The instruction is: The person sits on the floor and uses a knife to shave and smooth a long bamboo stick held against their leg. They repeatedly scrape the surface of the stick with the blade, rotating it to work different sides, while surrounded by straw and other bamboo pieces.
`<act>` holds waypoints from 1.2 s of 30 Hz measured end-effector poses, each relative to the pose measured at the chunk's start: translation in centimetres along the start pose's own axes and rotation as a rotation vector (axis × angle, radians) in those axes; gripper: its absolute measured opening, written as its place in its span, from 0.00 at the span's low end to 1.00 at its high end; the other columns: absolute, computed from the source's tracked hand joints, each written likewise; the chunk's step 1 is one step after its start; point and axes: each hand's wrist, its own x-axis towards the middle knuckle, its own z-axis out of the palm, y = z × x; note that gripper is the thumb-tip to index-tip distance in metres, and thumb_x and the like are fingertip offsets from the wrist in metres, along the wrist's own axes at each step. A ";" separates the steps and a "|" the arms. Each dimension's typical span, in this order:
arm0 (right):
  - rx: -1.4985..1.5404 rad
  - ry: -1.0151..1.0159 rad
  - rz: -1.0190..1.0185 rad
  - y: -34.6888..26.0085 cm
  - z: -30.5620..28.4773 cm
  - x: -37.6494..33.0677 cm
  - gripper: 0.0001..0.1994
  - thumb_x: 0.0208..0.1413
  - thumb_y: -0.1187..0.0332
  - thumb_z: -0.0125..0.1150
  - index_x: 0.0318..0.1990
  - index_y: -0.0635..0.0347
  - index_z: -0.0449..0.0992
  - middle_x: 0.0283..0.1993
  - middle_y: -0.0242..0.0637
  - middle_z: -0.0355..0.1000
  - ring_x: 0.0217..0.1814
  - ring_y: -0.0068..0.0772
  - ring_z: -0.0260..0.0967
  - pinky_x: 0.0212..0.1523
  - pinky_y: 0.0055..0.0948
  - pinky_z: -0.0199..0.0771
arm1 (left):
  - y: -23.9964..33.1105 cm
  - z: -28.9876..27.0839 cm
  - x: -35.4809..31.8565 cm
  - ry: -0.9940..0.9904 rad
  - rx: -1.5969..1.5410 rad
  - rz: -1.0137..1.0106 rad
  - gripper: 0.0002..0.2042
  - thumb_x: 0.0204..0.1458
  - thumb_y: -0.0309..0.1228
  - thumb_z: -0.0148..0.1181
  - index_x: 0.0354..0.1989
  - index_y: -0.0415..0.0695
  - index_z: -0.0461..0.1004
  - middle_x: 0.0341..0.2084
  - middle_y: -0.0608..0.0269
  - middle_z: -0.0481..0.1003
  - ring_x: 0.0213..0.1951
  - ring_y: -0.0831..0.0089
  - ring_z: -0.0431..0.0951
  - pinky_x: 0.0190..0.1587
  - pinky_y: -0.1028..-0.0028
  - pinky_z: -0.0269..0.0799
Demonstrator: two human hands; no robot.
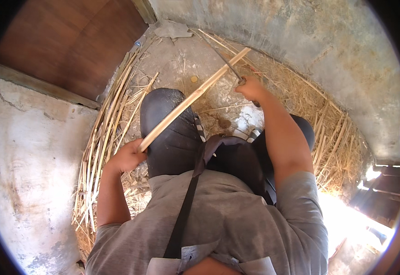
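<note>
My left hand (128,156) is closed round the near end of a long pale split bamboo strip (181,106). The strip slants up to the right, over my left knee. My right hand (253,89) grips a knife (217,53) with a long, narrow dark blade. That blade points away and to the left, crossing the bamboo near its far end. Whether the edge has entered the bamboo I cannot tell. A bit of dark handle shows below my right fist.
Long bamboo strips (100,146) lie in a bundle along the left wall. Shavings (319,119) are heaped by the right-hand wall (301,41). A brown wooden panel (71,41) stands at the far left. A flat grey slab (172,29) lies in the far corner.
</note>
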 end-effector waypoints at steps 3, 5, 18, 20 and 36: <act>-0.256 0.227 -0.464 0.2 3.7 -0.1 0.32 0.49 0.56 0.74 0.56 0.71 0.76 0.39 0.49 0.81 0.40 0.47 0.79 0.43 0.45 0.77 | 0.6 0.2 0.1 -0.011 -0.033 -0.035 0.08 0.50 0.21 0.61 0.38 0.43 0.72 0.27 0.69 0.71 0.32 0.76 0.71 0.35 0.73 0.68; -0.391 -0.015 -0.490 -3.3 5.1 -2.5 0.32 0.45 0.55 0.74 0.55 0.70 0.77 0.43 0.50 0.81 0.47 0.51 0.79 0.49 0.46 0.77 | 0.2 0.6 0.3 -0.016 -0.067 -0.048 0.08 0.50 0.21 0.61 0.37 0.43 0.72 0.27 0.69 0.71 0.31 0.76 0.71 0.35 0.73 0.67; -0.186 0.236 -0.502 -1.2 1.4 -1.1 0.29 0.48 0.51 0.74 0.50 0.67 0.79 0.39 0.52 0.80 0.41 0.54 0.78 0.44 0.47 0.75 | -1.2 -0.1 1.0 -0.087 -0.187 -0.036 0.08 0.50 0.25 0.63 0.38 0.44 0.73 0.25 0.69 0.70 0.29 0.78 0.68 0.31 0.74 0.65; -0.221 0.064 -0.491 -4.0 0.5 -3.3 0.27 0.50 0.52 0.74 0.48 0.67 0.79 0.34 0.49 0.77 0.38 0.48 0.76 0.41 0.44 0.73 | -0.6 -0.3 0.8 -0.098 -0.231 -0.101 0.08 0.50 0.25 0.63 0.38 0.44 0.74 0.25 0.70 0.70 0.28 0.78 0.68 0.31 0.74 0.64; -0.444 0.094 -0.585 -6.7 2.1 -6.3 0.21 0.53 0.54 0.69 0.44 0.65 0.77 0.41 0.53 0.80 0.45 0.61 0.78 0.43 0.50 0.79 | 0.1 1.1 -0.9 0.212 0.092 0.090 0.14 0.67 0.42 0.59 0.40 0.43 0.74 0.23 0.71 0.69 0.27 0.78 0.66 0.32 0.73 0.63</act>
